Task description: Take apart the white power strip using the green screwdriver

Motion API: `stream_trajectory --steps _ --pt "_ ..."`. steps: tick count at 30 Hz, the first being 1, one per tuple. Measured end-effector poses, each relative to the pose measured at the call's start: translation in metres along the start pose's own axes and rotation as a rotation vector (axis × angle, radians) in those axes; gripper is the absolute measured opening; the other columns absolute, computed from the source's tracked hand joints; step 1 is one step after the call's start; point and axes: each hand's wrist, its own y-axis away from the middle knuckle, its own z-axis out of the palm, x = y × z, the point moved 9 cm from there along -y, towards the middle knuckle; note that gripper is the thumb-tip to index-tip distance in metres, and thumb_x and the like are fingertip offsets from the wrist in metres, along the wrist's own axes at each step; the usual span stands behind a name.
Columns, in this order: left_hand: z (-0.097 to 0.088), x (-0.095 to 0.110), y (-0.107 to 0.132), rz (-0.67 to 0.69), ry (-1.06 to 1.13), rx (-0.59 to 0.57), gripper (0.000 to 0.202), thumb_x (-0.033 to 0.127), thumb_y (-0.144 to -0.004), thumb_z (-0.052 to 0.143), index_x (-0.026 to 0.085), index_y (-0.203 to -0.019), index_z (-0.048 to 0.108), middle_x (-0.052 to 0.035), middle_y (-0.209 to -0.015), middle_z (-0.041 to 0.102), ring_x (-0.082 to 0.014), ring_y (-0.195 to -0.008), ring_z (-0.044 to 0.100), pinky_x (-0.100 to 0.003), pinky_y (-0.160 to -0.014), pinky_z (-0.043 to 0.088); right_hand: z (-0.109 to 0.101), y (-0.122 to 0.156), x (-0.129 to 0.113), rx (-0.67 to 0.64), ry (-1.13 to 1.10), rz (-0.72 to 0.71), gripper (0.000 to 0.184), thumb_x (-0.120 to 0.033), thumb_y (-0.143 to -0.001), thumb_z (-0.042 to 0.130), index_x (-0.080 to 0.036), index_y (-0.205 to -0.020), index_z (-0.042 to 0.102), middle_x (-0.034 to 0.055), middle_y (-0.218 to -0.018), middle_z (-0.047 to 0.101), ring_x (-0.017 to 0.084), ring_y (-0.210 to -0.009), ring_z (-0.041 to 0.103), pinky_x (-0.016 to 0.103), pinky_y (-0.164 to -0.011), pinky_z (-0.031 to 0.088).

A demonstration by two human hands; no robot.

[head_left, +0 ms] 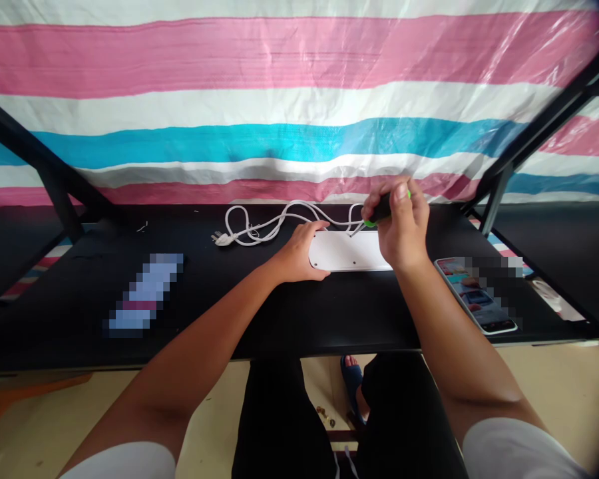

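A white power strip (348, 251) lies back-side up on the black table (259, 313), its white cord (274, 226) coiled behind it with the plug at the left. My left hand (299, 253) grips the strip's left end and holds it down. Wrapped around a black and green screwdriver (382, 207), my right hand (402, 226) holds it tip down against the strip's far edge.
A phone (479, 296) with a lit screen lies on the table to the right. A blurred flat object (144, 293) lies to the left. Black frame bars (529, 140) slant at both sides. A striped tarp (299, 100) hangs behind.
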Motion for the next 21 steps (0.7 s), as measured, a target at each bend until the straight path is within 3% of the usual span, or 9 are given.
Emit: stream_trajectory --steps 6,11,14,17,21 --pt "0.0 -0.002 0.0 0.003 0.004 -0.001 0.105 0.03 -0.066 0.092 0.029 -0.157 0.038 -0.0135 -0.152 0.052 -0.0383 -0.144 0.05 -0.059 -0.124 0.045 0.0 -0.002 0.009 0.037 -0.03 0.054 0.053 -0.076 -0.102 0.054 -0.028 -0.097 0.075 0.0025 -0.082 0.058 0.016 -0.07 0.061 0.035 -0.064 0.051" --pt "-0.001 -0.003 -0.001 -0.01 0.008 -0.003 0.106 0.03 -0.066 0.092 0.028 -0.156 0.038 -0.0144 -0.151 0.052 -0.0384 -0.143 0.052 -0.058 -0.124 0.045 0.003 0.0 0.015 0.039 -0.083 0.1 0.056 -0.085 -0.1 0.043 -0.032 -0.101 0.062 -0.0034 -0.064 0.044 0.017 -0.054 0.047 0.034 -0.053 0.042" --pt "-0.002 -0.002 -0.001 -0.001 -0.004 0.003 0.105 0.03 -0.066 0.092 0.028 -0.156 0.038 -0.0143 -0.151 0.052 -0.0381 -0.143 0.051 -0.058 -0.124 0.045 0.001 0.0 0.009 0.049 -0.124 0.029 0.054 -0.085 -0.094 0.057 -0.032 -0.092 0.051 -0.0067 -0.06 0.038 0.015 -0.048 0.036 0.031 -0.047 0.034" --pt "-0.002 -0.001 0.0 -0.01 -0.019 0.001 0.104 0.029 -0.066 0.092 0.029 -0.156 0.039 -0.0134 -0.151 0.053 -0.0378 -0.143 0.051 -0.057 -0.124 0.045 -0.006 -0.002 -0.002 0.105 -0.136 -0.05 0.052 -0.07 -0.09 0.077 -0.03 -0.083 0.044 -0.0086 -0.059 0.035 0.012 -0.046 0.029 0.029 -0.044 0.028" --pt "-0.003 0.0 0.0 -0.006 -0.026 -0.005 0.103 0.029 -0.066 0.091 0.029 -0.155 0.04 -0.0131 -0.151 0.053 -0.038 -0.144 0.051 -0.057 -0.123 0.045 -0.031 -0.009 -0.018 0.251 -0.136 -0.14 0.044 -0.06 -0.098 0.07 -0.029 -0.08 0.045 -0.0078 -0.059 0.037 0.011 -0.044 0.027 0.029 -0.039 0.019"
